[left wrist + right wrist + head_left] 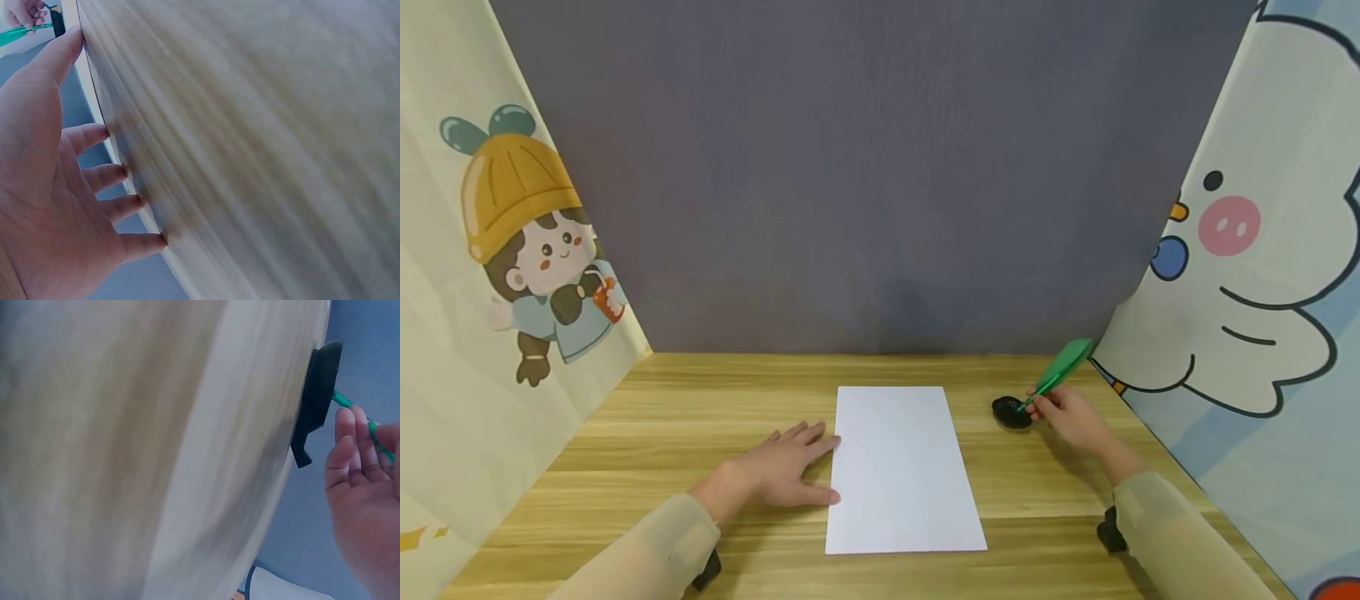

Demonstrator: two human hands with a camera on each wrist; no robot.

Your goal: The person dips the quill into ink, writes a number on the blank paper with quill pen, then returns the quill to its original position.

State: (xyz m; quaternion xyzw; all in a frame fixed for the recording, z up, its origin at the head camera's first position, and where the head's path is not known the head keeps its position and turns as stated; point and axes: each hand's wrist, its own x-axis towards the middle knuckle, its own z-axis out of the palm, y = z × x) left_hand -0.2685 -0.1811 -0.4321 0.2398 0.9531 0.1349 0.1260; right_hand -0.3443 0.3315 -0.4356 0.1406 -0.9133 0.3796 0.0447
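A sheet of white paper (901, 475) lies upright on the table in the head view. At its left edge my left hand (786, 467) rests with fingers spread, thumb and fingertip right at the border. In the left wrist view the left hand (69, 187) has its fingertips down on the wood. My right hand (1071, 414) pinches a green feather quill pen (1063, 364), its feather tilted up to the right. The pen's lower tip is in a small black ink dish (1011, 412). From the right wrist, the green shaft (342, 399) meets the dark dish (322, 387).
The wood-grain table (700, 392) ends at a dark grey panel (872, 183) behind. Printed cloths with cartoon figures hang at the left (445, 292) and right (1262, 275). A black wrist device (1111, 532) sits at the right sleeve.
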